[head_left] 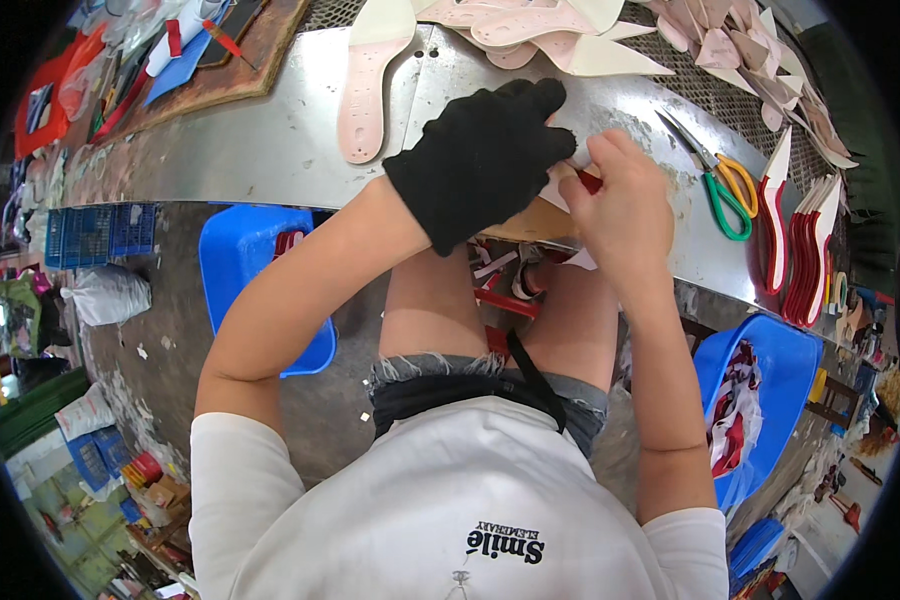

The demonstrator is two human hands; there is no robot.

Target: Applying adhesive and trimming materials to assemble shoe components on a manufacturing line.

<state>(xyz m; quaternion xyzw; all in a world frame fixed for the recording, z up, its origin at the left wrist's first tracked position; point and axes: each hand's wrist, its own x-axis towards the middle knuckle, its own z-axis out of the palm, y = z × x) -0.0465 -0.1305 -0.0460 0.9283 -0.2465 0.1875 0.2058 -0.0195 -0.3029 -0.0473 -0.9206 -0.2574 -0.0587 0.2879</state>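
Two hands meet over a small red-and-white piece

Dark lettering (505, 543) in two sizes crosses the white shirt (400, 490) at lower centre. A metal worktop (270, 135), scuffed and spotted, spans the upper frame. Below it lies a grey, littered floor (155, 390), with a blue bin (213, 255) left of centre and a second blue bin (785, 420), containing red and white scraps, at lower right.

The red-and-white piece (590, 182) is right of upper centre, at the worktop's near edge; mostly covered by fingers, it shows only a deep red patch and some white. The bare right hand (625, 205) pinches it between thumb and fingers. The black-gloved left hand (490, 160) curls beside it; whether it grips cannot be told. Green-and-orange-handled scissors (708, 158) and a stack of red-and-white strips (808, 258) lie at upper right, a pale pink sole-shaped piece (367, 100) at upper centre-left.
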